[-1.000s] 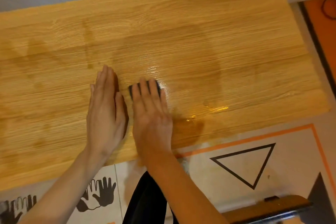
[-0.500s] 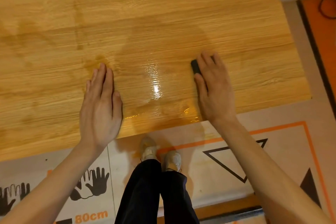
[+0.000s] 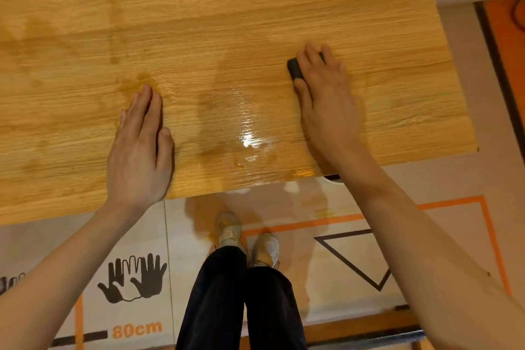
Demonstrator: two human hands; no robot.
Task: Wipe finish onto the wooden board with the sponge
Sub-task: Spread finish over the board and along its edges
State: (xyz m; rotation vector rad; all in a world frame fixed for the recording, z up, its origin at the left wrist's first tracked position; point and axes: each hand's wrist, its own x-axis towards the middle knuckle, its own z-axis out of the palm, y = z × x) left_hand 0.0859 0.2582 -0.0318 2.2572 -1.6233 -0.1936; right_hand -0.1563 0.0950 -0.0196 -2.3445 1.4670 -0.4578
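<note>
The wooden board (image 3: 255,8) fills the upper part of the head view, its near edge running across the middle. A glossy wet patch of finish (image 3: 247,133) shines near that edge, with darker streaks further left. My right hand (image 3: 326,102) lies on the board's right part and holds the dark sponge (image 3: 295,69) against the wood, fingers over its top and thumb along its near side. Most of the sponge is hidden under the fingers. My left hand (image 3: 139,150) rests flat on the board to the left, fingers straight and together.
Below the board's near edge lies a floor mat with printed hand outlines (image 3: 133,278), an "80cm" mark (image 3: 136,329), orange lines and a black triangle (image 3: 355,258). My feet (image 3: 230,230) stand close to the edge. A dark cable (image 3: 520,8) lies at the far right.
My right hand has slid the sponge from beside my left hand rightward across the board, leaving a wet sheen behind. My left hand has stayed flat in place.
</note>
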